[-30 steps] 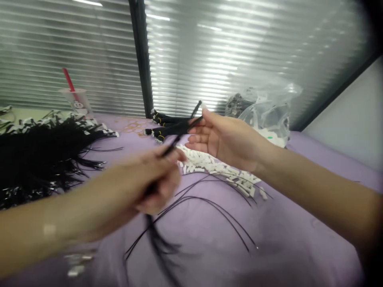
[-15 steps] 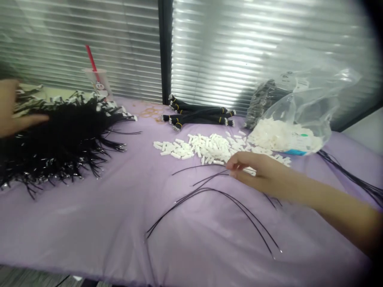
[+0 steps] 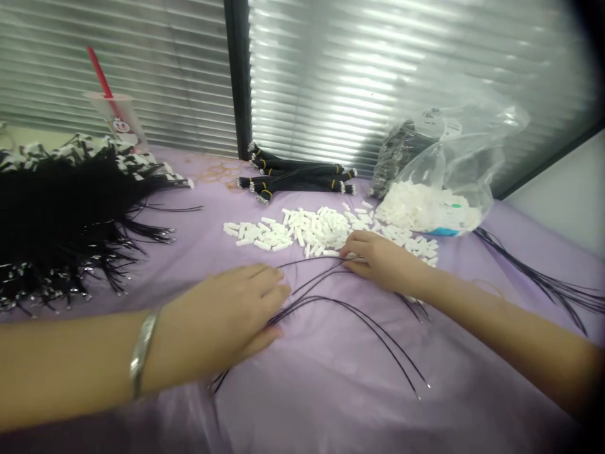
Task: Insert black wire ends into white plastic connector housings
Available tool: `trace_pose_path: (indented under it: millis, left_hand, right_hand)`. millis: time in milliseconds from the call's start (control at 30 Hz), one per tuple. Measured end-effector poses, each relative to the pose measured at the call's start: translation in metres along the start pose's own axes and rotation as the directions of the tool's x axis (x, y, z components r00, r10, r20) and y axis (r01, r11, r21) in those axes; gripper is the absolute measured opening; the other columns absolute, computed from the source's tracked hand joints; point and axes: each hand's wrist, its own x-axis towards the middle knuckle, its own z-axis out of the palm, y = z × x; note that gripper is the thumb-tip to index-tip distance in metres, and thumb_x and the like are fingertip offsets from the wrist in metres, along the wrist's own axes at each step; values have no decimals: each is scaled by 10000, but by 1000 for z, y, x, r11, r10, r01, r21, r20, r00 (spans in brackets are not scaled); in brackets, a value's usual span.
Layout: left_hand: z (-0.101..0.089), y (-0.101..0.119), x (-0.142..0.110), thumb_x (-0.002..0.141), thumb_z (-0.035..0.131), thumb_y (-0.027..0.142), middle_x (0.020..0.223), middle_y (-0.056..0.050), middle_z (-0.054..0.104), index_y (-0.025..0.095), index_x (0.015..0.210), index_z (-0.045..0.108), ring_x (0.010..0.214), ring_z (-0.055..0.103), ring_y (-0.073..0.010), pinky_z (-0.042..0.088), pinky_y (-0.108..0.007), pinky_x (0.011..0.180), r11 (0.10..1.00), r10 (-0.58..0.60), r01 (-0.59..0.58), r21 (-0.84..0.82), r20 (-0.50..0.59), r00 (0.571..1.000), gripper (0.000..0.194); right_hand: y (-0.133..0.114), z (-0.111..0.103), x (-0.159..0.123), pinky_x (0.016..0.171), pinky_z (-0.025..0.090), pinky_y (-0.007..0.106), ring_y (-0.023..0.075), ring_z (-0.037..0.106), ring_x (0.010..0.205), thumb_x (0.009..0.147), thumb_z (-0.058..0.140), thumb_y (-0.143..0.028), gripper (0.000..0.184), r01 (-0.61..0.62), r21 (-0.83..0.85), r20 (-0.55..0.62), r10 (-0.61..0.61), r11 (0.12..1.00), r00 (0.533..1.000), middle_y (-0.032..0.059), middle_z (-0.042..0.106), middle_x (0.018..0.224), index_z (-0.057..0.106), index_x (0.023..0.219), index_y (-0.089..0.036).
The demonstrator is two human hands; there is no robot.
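Observation:
My right hand is closed with its fingertips on thin black wires, at the near edge of a heap of small white plastic pieces. My left hand, with a silver bangle on its wrist, reaches in low over the wires' left part. Its thumb is apart from its fingers, and the wires run in between without being gripped. More black wires with bare metal tips curve across the purple cloth in front of both hands.
At left lies a large pile of black wires with white ends. Behind stand a plastic cup with a red straw and tied wire bundles. A clear bag of white pieces sits back right. Loose wires lie far right.
My left hand has come from the big wire pile at left to the loose wires in the middle. My right hand stays at the wires. The view has shifted slightly rightward.

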Motion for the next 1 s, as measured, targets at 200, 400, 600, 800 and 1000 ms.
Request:
trace_pose_path:
  millis: [200, 400, 600, 800, 1000]
  left_hand:
    - [5, -29, 53, 890, 436, 295, 1017, -92, 599, 125, 1070, 571, 936, 543, -211, 424, -340, 832, 991, -8, 21, -132, 99, 995, 282]
    - [0, -21, 62, 881, 426, 252, 817, -20, 599, 159, 880, 610, 748, 540, -148, 395, -247, 667, 974, 63, -23, -223, 173, 983, 206]
    - [2, 1, 62, 843, 511, 312, 876, -60, 597, 144, 895, 602, 764, 561, -199, 426, -298, 655, 992, 52, -21, -121, 263, 963, 198]
    - [11, 17, 63, 828, 403, 55, 860, -81, 605, 132, 873, 568, 737, 574, -225, 462, -350, 653, 993, 70, -95, 75, 288, 955, 188]
    - [13, 27, 64, 702, 370, -28, 775, -110, 603, 118, 812, 583, 658, 558, -229, 424, -316, 540, 979, 71, -120, 166, 276, 959, 280]
  right_hand:
    - [-9, 2, -1, 731, 432, 264, 156, 541, 809, 841, 497, -198, 147, -13, 5, -14, 13, 1000, 1000, 61, 584, 868, 631, 814, -141]
    - [-29, 5, -13, 698, 400, 302, 175, 516, 753, 835, 444, -145, 179, -55, -29, -11, 55, 998, 998, 76, 569, 799, 592, 736, -128]
    - [-44, 1, -33, 693, 406, 298, 160, 517, 746, 842, 487, -272, 133, -111, 156, 133, 91, 981, 987, 32, 546, 809, 565, 791, -177]
    - [-42, 3, -49, 702, 406, 298, 161, 518, 807, 844, 485, -265, 92, -106, 197, 169, 73, 975, 983, 14, 546, 862, 540, 821, -195]
    - [-44, 5, -49, 610, 388, 291, 159, 532, 704, 873, 444, -246, 147, -58, 112, 194, 36, 992, 980, 23, 568, 792, 537, 777, -185]
